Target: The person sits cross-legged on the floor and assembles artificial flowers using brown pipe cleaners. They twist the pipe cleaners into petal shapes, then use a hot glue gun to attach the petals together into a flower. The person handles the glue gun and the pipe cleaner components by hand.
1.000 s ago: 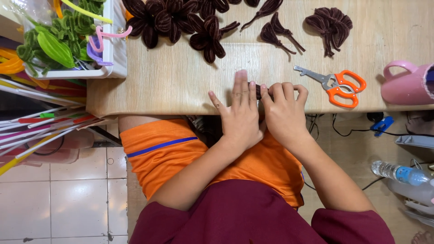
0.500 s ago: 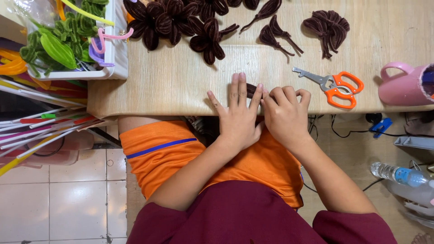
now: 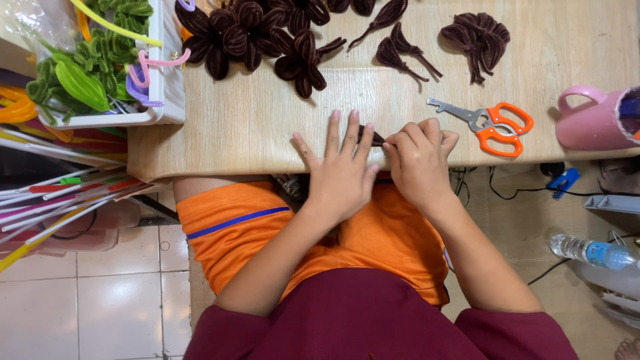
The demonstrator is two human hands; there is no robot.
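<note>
Left hand (image 3: 340, 170) flat, fingers spread, pressing a dark brown fuzzy pipe-cleaner piece (image 3: 371, 137) onto the table (image 3: 253, 127) near its front edge. Right hand (image 3: 419, 160) curled, fingertips pinched together on the same piece's right end. Piece mostly hidden under the fingers; only a short pointed bit shows between the hands. Table is pale wood grain. Behind: brown chenille flowers (image 3: 267, 37) with looped petals, looser petal bundles (image 3: 480, 40). Scissors (image 3: 490, 123), metal blades, orange plastic handles, just right of the right hand. Pink mug (image 3: 597, 120) at far right. White tray (image 3: 160, 80) holds green fuzzy leaves (image 3: 80, 77).
</note>
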